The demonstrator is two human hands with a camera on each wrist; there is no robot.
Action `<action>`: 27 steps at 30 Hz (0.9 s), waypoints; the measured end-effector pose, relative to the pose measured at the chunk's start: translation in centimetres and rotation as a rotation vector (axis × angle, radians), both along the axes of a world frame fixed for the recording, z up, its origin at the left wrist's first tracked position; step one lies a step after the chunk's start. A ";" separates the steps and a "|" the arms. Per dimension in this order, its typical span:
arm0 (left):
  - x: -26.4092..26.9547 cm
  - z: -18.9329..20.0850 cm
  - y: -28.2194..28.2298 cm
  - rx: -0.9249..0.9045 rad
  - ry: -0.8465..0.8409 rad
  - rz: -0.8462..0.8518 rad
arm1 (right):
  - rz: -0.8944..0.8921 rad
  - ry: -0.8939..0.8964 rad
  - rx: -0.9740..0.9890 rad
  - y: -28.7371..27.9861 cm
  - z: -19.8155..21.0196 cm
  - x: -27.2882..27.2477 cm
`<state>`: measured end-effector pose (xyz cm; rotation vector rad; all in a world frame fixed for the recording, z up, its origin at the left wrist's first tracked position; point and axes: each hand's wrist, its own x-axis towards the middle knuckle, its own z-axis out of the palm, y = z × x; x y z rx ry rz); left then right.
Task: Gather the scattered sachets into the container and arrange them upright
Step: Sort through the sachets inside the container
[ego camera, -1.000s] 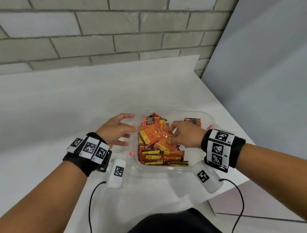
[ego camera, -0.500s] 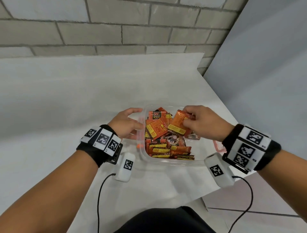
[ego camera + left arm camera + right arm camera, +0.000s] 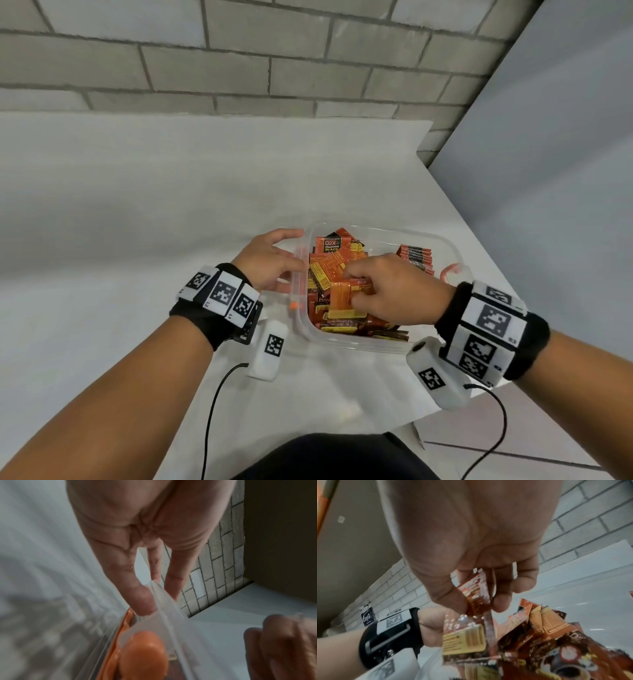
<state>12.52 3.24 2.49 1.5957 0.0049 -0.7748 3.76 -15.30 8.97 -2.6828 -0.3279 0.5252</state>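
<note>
A clear plastic container point(image 3: 448, 246) stands near the table's right front corner. A loose pile of orange sachets point(image 3: 330, 263) fills its left half. A short row of sachets point(image 3: 416, 255) stands on edge at its back right. My right hand point(image 3: 349, 291) reaches into the pile's middle and pinches one orange sachet point(image 3: 342, 296); the right wrist view shows thumb and fingers closed on that sachet point(image 3: 476, 595). My left hand point(image 3: 291, 253) rests against the container's left wall with relaxed fingers. In the left wrist view a fingertip point(image 3: 144, 601) touches the rim.
The white table point(image 3: 171, 205) runs left and back to a brick wall point(image 3: 239, 68). Its right edge lies just beyond the container, with a grey panel point(image 3: 548, 171) past it. Orange lid latches point(image 3: 452, 272) stick out from the container's sides. Cables trail from both wrists.
Half a second ago my right hand held a sachet raised at the container's back right; now it is down in the pile's middle, pinching a sachet. The left hand stayed at the left wall.
</note>
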 end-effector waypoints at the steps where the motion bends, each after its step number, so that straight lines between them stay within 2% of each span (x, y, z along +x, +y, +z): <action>1: 0.0 0.0 0.0 -0.002 0.001 0.004 | 0.015 0.028 0.006 0.0 -0.1 -0.1; 4: -0.1 0.0 0.0 -0.005 0.003 0.004 | 0.094 0.080 -0.051 0.4 -1.7 -0.5; 9: -0.1 -0.1 0.0 -0.003 0.006 0.007 | 0.094 -0.116 -0.241 1.1 -3.7 -0.8; 11: 0.0 -0.2 0.0 -0.003 0.005 0.007 | 0.097 -0.143 -0.274 1.4 -4.1 -0.7; 17: 0.0 -0.2 0.0 -0.007 0.008 0.014 | 0.130 0.017 -0.312 1.9 -4.6 0.2; 23: 0.0 -0.4 0.0 -0.013 0.009 0.013 | 0.160 0.135 -0.219 2.3 -4.7 0.7; 27: 0.0 -0.5 0.1 -0.022 0.013 0.013 | 0.081 0.144 -0.119 1.7 -3.3 0.9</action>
